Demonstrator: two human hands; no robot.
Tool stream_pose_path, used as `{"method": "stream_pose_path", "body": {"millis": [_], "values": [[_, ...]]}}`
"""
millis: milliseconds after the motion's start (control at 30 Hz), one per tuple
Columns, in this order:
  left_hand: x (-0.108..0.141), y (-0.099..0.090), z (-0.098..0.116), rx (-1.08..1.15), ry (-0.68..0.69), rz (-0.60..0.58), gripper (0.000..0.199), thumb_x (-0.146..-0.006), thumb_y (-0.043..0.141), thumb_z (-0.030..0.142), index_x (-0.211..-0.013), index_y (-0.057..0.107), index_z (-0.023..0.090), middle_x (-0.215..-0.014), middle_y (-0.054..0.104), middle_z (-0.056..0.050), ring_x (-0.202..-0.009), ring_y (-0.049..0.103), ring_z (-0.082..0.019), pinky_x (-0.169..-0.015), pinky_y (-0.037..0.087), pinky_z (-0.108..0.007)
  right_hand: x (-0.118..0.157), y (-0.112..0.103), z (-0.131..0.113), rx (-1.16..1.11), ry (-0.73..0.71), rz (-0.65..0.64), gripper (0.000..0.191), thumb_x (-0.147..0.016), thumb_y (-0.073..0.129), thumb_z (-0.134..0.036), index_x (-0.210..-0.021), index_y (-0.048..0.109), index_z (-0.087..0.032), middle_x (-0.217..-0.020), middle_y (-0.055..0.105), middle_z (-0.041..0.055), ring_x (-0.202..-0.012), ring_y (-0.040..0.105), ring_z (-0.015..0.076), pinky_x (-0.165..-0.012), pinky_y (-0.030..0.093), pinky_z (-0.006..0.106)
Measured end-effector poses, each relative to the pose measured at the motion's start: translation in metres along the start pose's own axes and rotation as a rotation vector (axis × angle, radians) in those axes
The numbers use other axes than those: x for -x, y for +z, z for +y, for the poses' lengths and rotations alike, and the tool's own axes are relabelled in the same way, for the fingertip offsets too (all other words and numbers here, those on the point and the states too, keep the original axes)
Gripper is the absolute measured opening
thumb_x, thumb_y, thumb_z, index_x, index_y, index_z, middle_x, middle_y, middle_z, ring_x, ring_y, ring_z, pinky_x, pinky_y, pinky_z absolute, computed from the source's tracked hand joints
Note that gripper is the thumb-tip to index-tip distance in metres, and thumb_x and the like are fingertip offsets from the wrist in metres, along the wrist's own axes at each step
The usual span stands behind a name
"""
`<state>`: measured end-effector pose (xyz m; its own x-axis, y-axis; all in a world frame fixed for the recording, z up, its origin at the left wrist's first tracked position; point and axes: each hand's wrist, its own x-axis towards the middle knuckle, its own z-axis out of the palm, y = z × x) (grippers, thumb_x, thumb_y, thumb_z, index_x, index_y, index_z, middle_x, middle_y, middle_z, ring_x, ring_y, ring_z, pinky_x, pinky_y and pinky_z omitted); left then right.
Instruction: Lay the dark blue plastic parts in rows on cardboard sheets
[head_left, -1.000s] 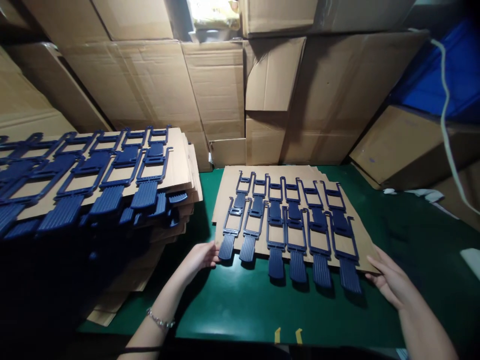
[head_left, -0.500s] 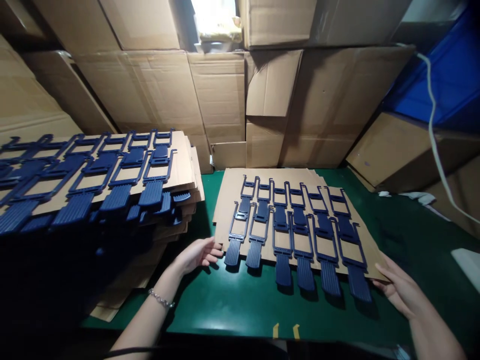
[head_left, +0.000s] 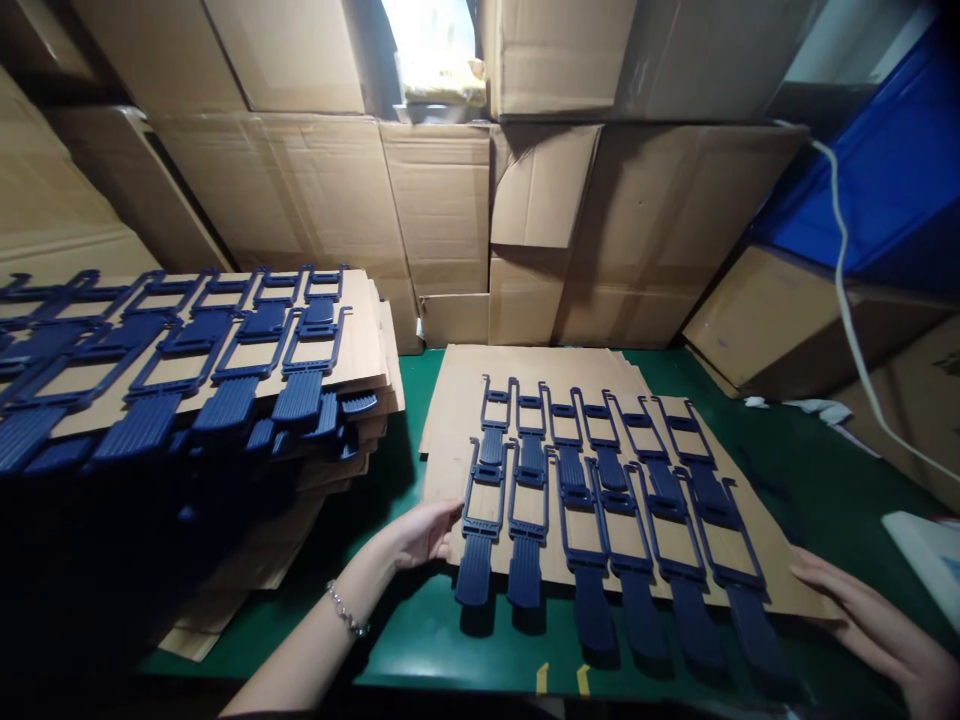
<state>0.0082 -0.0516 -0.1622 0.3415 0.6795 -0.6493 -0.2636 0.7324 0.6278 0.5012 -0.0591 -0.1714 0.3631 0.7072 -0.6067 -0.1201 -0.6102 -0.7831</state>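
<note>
A flat cardboard sheet (head_left: 786, 588) carries two rows of dark blue plastic frame-shaped parts (head_left: 526, 570). The front row's ridged tabs stick out past its near edge. My left hand (head_left: 421, 533) is closed on the sheet's left edge, thumb on top and fingers partly hidden beneath. At the right corner, my right hand (head_left: 859, 605) grips the same sheet, its fingers mostly underneath. The sheet is raised and tilted at the near side. Under it lies more cardboard (head_left: 439, 415), visible at the back and left.
To the left rises a tall stack of cardboard sheets (head_left: 360, 330) layered with similar blue parts. Cardboard boxes (head_left: 439, 205) wall off the back of the green table (head_left: 412, 635). A white cable (head_left: 841, 240) hangs at the right, near a blue bin (head_left: 862, 170).
My left hand has closed on the sheet's left edge. The sheet with its blue parts has lifted and come toward me, and my right hand has moved with it, rightward and nearer.
</note>
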Motion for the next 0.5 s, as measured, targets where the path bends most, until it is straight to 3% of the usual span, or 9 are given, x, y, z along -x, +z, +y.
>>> {"method": "stream_pose_path", "body": {"millis": [100,167,333,500], "values": [[-0.004,0.0,0.0,-0.032,0.089,0.003,0.022,-0.077,0.06,0.027,-0.091,0.055,0.012,-0.066,0.057,-0.001,-0.047,0.053,-0.008,-0.041,0.04,-0.016,0.004,0.013,-0.016,-0.021,0.109,-0.006,0.057,-0.053,0.074,-0.025,-0.107,0.053,-0.024,-0.089,0.066,0.0052,-0.068,0.063,0.023,-0.053,0.054,0.031],[-0.007,0.002,0.001,-0.06,0.153,0.004,0.023,-0.074,0.063,0.024,-0.092,0.054,0.014,-0.062,0.055,0.001,-0.044,0.049,-0.007,-0.038,0.034,-0.015,0.003,0.019,-0.022,0.013,0.083,-0.041,0.054,-0.062,0.07,-0.027,-0.113,0.051,-0.027,-0.086,0.066,0.0039,-0.063,0.063,0.0221,-0.051,0.054,0.032],[-0.012,0.008,0.005,-0.117,0.274,0.028,0.036,-0.07,0.065,0.024,-0.104,0.054,0.015,-0.074,0.062,-0.004,-0.062,0.059,-0.014,-0.052,0.043,-0.021,-0.02,0.022,-0.021,-0.051,-0.002,-0.192,0.062,-0.068,0.065,-0.024,-0.125,0.042,-0.027,-0.096,0.066,0.0059,-0.076,0.065,0.0244,-0.059,0.055,0.031],[-0.014,0.007,0.012,-0.131,0.349,0.098,0.039,-0.068,0.066,0.025,-0.103,0.056,0.014,-0.068,0.062,-0.003,-0.062,0.058,-0.015,-0.055,0.042,-0.022,-0.033,0.028,-0.029,-0.053,-0.056,-0.265,0.062,-0.072,0.062,-0.02,-0.129,0.038,-0.026,-0.1,0.065,0.0074,-0.08,0.065,0.0234,-0.064,0.054,0.029]]}}
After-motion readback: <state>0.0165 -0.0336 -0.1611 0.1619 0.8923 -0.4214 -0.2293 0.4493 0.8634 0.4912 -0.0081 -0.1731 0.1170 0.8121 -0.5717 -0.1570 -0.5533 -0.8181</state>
